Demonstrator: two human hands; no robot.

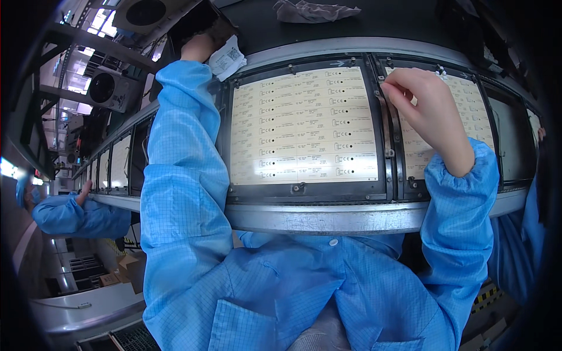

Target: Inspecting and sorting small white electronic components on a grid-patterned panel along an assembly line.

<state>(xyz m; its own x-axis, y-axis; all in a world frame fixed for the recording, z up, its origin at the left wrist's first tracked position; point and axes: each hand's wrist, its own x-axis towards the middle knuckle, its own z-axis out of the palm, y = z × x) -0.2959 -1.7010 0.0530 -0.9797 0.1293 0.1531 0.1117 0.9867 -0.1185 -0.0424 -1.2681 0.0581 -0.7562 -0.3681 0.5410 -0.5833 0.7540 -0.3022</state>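
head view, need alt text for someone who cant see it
A person's blue-sleeved arms reach over pale printed panels in black frames. The left-hand grip is at a dark container, upper left, fingertips hidden; the right-hand grip curls over the upper left part of another panel. A co-worker in blue is at far left.

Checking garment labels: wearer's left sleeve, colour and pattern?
Left sleeve: blue with fine dark grid; head view.

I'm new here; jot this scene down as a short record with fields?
Left hand: reaching into a dark container, fingers hidden
Right hand: fingers bent, over the right cream panel; grip unclear
Between forearms: printed cream panel in a black frame
By left wrist: white packet
Far left: co-worker in blue
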